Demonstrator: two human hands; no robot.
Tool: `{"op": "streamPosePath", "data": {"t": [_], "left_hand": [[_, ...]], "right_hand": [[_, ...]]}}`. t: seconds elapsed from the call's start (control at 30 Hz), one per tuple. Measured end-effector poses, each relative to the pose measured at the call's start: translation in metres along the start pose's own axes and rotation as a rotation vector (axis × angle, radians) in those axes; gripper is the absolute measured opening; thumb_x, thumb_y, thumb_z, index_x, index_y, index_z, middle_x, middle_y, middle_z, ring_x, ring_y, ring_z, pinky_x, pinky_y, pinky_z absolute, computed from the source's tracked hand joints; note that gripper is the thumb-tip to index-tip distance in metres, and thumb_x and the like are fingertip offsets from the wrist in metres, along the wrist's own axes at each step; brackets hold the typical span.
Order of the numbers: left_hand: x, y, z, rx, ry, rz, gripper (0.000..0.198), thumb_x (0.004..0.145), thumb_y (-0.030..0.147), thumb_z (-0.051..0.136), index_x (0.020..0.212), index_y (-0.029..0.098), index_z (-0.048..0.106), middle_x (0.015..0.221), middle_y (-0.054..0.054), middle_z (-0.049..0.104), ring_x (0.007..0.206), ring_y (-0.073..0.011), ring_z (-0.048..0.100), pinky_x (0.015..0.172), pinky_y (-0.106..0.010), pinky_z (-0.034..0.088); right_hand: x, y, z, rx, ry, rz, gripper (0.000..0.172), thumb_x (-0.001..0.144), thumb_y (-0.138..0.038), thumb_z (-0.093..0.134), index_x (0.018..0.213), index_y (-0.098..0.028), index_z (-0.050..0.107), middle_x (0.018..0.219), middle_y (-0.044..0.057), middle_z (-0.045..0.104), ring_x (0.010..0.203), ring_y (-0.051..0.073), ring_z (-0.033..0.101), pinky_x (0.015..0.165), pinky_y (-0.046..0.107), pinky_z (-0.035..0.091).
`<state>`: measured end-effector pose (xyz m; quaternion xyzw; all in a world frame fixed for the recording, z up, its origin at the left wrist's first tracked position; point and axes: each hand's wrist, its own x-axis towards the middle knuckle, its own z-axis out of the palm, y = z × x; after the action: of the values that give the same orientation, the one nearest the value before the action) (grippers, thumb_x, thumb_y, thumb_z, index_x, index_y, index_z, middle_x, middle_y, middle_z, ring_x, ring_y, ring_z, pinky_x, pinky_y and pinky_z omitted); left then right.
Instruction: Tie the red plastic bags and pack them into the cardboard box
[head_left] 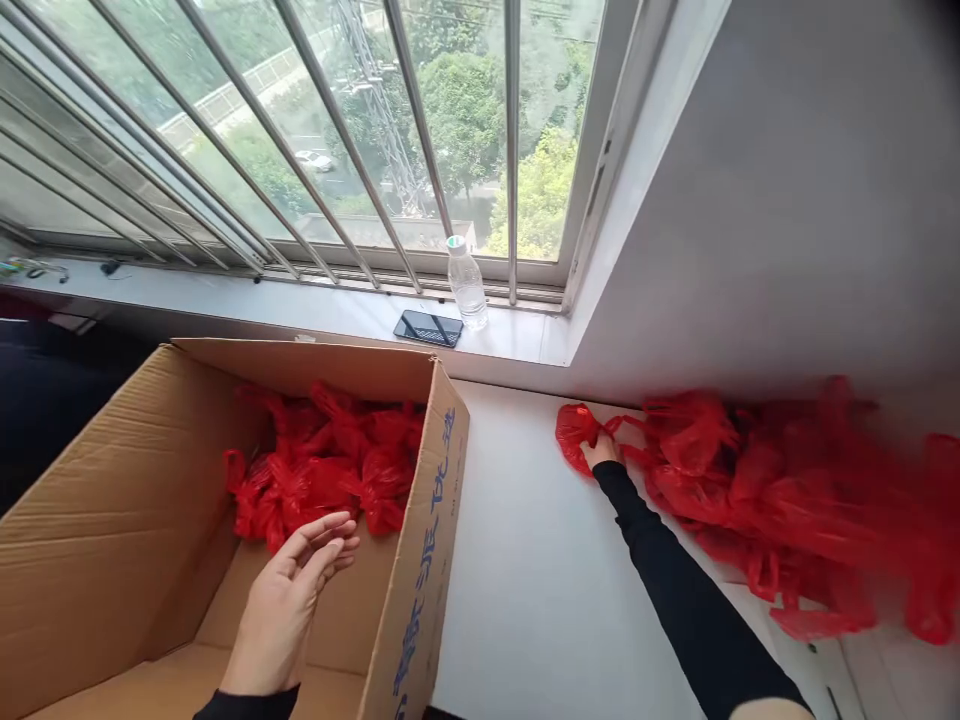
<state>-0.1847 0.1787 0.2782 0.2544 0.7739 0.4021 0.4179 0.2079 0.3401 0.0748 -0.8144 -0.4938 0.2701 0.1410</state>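
My right hand (pixel 601 450) is closed on a red plastic bag (pixel 576 436) lying on the white tabletop (pixel 517 560), at the left end of a heap of red plastic bags (pixel 757 490). What the bag contains cannot be made out. Over the cardboard box (pixel 426 560) hangs my left hand (pixel 292 590), its fingers loosely curved with a gap between thumb and fingers and nothing in them. Several knotted red bags (pixel 322 470) lie inside the box, bunched toward its far end; part of the box floor shows in front of them.
On the windowsill (pixel 330 315) beyond the box, a clear bottle (pixel 468 285) stands beside a dark phone (pixel 428 328). A barred window is behind them. The grey wall (pixel 787 220) borders the table at the right. Dark fabric (pixel 60 390) shows at the far left.
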Motion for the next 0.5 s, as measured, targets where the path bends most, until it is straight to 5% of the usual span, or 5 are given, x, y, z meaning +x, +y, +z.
{"op": "streamPosePath", "data": {"t": [0.1,0.2,0.33,0.4,0.5], "left_hand": [[-0.038,0.026,0.005,-0.097,-0.014,0.012,0.045,0.065,0.043,0.081,0.101,0.02,0.069,0.093,-0.006,0.074,0.079,-0.0195,0.067,0.072,-0.027,0.056],[-0.072,0.044,0.014,-0.141,-0.162,0.071,0.035,0.073,0.047,0.076,0.096,0.021,0.072,0.083,-0.005,0.072,0.07,-0.0189,0.064,0.063,-0.027,0.053],[-0.111,0.053,0.02,-0.12,-0.464,0.14,0.05,0.079,0.047,0.073,0.126,0.03,0.066,0.124,-0.008,0.068,0.117,-0.0285,0.062,0.094,-0.033,0.054],[-0.121,0.051,0.016,-0.201,-0.427,0.107,0.074,0.07,0.044,0.082,0.139,0.034,0.056,0.142,-0.005,0.058,0.137,-0.032,0.047,0.105,-0.035,0.048],[-0.118,0.047,-0.002,-0.346,-0.169,0.007,0.069,0.06,0.046,0.087,0.123,0.027,0.068,0.122,-0.008,0.071,0.126,-0.0375,0.056,0.09,-0.037,0.056]], "right_hand": [[-0.038,-0.011,-0.025,0.125,-0.098,-0.044,0.027,0.096,-0.034,0.063,0.115,-0.015,0.064,0.112,0.006,0.067,0.092,0.019,0.068,0.08,0.038,0.058],[-0.098,-0.036,-0.063,0.268,-0.142,-0.179,0.024,0.096,-0.036,0.06,0.099,-0.014,0.067,0.091,0.004,0.072,0.079,0.018,0.068,0.072,0.032,0.057],[-0.216,-0.1,-0.113,0.415,-0.201,-0.423,0.028,0.09,-0.049,0.061,0.086,-0.021,0.067,0.073,0.002,0.071,0.064,0.02,0.065,0.06,0.029,0.053],[-0.277,-0.137,-0.125,0.455,-0.163,-0.768,0.02,0.093,-0.041,0.059,0.098,-0.025,0.07,0.074,0.004,0.07,0.062,0.022,0.064,0.061,0.033,0.055],[-0.337,-0.174,-0.128,0.479,-0.102,-1.133,0.056,0.097,-0.036,0.052,0.15,-0.021,0.043,0.092,0.011,0.075,0.071,0.027,0.069,0.058,0.038,0.059]]}}
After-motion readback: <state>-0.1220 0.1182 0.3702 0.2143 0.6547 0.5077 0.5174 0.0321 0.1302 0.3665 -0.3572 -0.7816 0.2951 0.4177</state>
